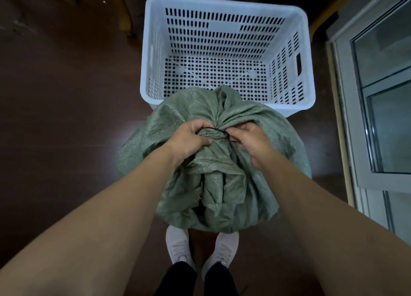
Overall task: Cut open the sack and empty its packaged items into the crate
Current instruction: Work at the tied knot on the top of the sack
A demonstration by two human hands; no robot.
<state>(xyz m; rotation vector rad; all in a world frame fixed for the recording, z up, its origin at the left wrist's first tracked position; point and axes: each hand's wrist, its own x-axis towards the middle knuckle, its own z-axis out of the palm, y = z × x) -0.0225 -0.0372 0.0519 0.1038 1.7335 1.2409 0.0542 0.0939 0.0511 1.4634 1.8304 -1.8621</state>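
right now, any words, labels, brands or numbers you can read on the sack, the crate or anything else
No text can be read anywhere in this view.
green sack: no print shows on its woven cloth.
white crate: no label; the plain panel on its far wall is blank.
white shoes: no legible mark or logo.

This looks like a dim indoor storage or utility room. Bare dark brown floor (66, 95) spreads left of the left hand (189, 140), and a metal-framed glass door (382, 95) stands right of the right hand (251, 140). Beyond both hands sits a white perforated plastic crate (222, 2), with yellowish wooden legs (125, 20) behind it.
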